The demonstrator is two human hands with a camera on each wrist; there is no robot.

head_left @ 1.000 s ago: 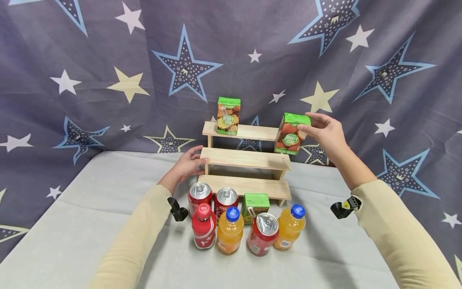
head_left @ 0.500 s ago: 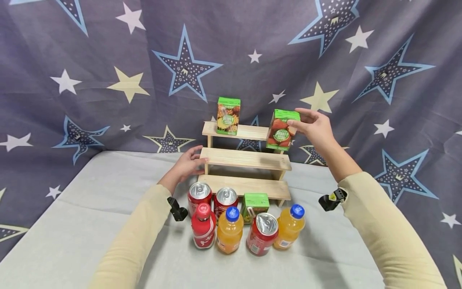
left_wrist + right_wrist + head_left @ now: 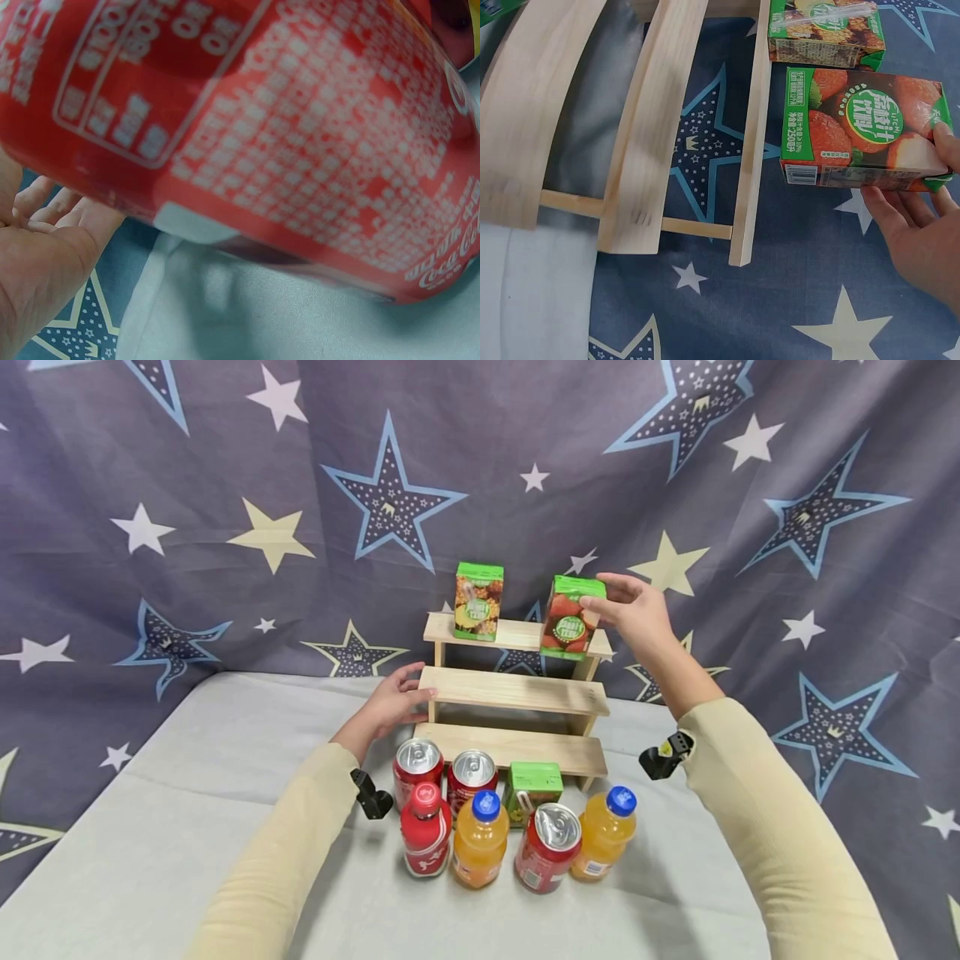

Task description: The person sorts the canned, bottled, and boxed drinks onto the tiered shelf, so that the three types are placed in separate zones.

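Observation:
My right hand (image 3: 633, 610) grips a strawberry juice box (image 3: 570, 618) near its upper end, thumb on the front and fingers behind. The box is upright over the right end of the top step; in the right wrist view a narrow gap shows between its base and the board. A pineapple juice box (image 3: 478, 602) stands on that step's left part. The three-step wooden stand (image 3: 517, 689) has my left hand (image 3: 390, 700) at its left side, thumb over the middle board's end and fingers behind. A red cola can (image 3: 247, 135) hides much of that hand in the left wrist view.
Before the stand are two cola cans (image 3: 417, 764), a green juice box (image 3: 534, 781), a red bottle (image 3: 425, 835), two orange drink bottles (image 3: 480, 843) and another red can (image 3: 547, 852). A star-patterned curtain (image 3: 390, 510) hangs close behind the stand.
My right hand has carried the strawberry juice box left and slightly up, from beside the stand's right end to over the top step. My left hand has stayed at the stand's left side.

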